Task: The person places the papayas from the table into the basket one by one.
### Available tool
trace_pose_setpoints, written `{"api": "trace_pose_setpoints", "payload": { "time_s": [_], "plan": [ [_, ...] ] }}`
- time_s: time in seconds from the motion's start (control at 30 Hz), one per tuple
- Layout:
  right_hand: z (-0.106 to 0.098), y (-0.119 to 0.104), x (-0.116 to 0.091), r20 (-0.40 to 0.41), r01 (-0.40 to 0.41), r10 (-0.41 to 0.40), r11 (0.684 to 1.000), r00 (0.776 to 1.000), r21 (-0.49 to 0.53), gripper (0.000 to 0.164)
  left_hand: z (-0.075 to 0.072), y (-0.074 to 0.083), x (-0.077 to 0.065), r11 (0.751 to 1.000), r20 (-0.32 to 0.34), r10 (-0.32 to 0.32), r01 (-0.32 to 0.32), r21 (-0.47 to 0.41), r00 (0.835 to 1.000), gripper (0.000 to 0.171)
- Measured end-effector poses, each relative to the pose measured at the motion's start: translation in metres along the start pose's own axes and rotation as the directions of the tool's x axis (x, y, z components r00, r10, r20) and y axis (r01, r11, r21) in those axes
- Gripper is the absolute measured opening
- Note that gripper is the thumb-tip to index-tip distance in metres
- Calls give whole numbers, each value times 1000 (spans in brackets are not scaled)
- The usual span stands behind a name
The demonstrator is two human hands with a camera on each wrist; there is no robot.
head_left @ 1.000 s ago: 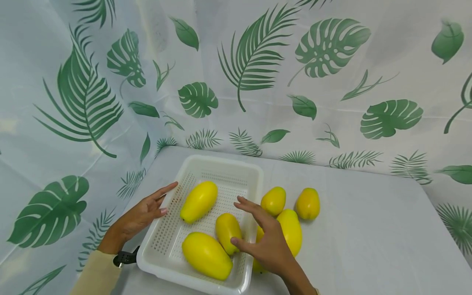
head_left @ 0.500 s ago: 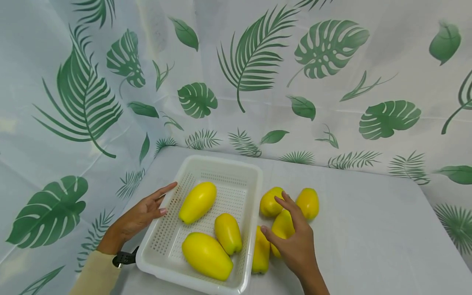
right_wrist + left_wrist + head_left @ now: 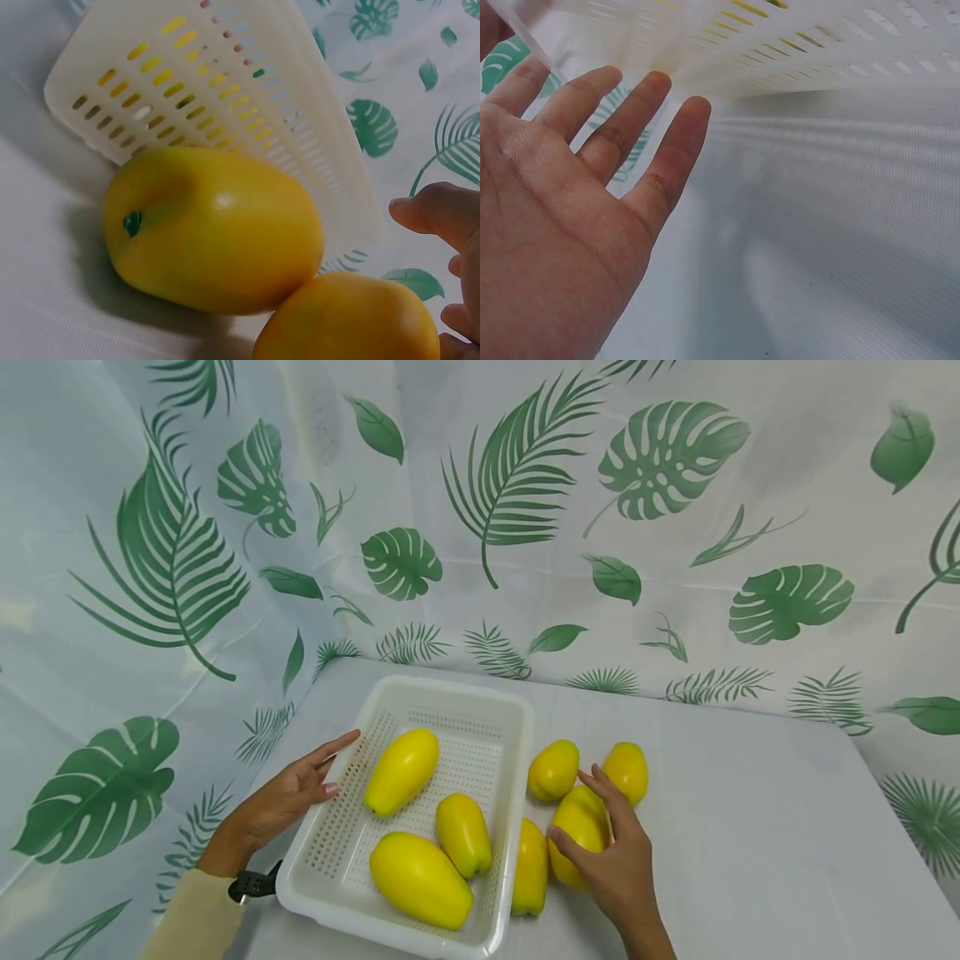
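In the head view my left hand [image 3: 288,797] rests with extended fingers against the left side of a white perforated plastic basket [image 3: 517,718]. The left wrist view shows those fingers [image 3: 667,161] reaching up to the basket wall. My right hand [image 3: 618,864] is spread over a yellow papaya [image 3: 577,835] to the right of the basket, thumb and fingers on either side. Seen from the right wrist, the thumb [image 3: 427,214] stands apart from the nearest papaya [image 3: 349,322]; the other fingers are partly cut off by the frame edge.
Inside the basket lie three papayas [image 3: 420,881]. Outside it, one papaya [image 3: 530,868] lies close along the right wall, and two more papayas [image 3: 553,770] sit farther back. A leaf-printed curtain [image 3: 517,485] borders the white-covered table [image 3: 750,827].
My right hand has left the basket and moved right, then lowered over the middle papaya outside. The left hand has stayed at the basket's side.
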State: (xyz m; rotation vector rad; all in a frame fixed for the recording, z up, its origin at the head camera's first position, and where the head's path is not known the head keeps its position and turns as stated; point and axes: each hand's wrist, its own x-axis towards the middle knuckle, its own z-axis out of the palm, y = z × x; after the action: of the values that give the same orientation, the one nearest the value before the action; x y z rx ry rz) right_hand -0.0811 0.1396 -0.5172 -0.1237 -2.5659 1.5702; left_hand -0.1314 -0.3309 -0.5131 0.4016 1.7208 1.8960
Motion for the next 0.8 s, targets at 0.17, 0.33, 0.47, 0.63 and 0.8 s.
{"api": "trace_pose_setpoints", "payload": {
  "time_s": [0.17,0.33,0.47,0.63,0.8],
  "plan": [
    [-2,6,-1,24,-40,40,999,999,-3,78,0,0,0,1000,2,4,-4,1,1000,75],
    [-2,12,-2,60,-99,100,995,993,-20,77,1,-1,0,1000,-8,-7,7,4,1000,75],
    [-1,17,-2,75,-127,128,992,989,-27,79,0,-2,0,1000,-1,1,-1,4,1000,74],
    [0,18,-2,98,-134,138,990,986,-40,81,-1,-3,0,1000,4,3,-3,1,1000,74],
    [1,20,-3,106,-119,122,992,987,-34,84,-1,-2,0,1000,1,2,-2,0,1000,75]
  ]
}}
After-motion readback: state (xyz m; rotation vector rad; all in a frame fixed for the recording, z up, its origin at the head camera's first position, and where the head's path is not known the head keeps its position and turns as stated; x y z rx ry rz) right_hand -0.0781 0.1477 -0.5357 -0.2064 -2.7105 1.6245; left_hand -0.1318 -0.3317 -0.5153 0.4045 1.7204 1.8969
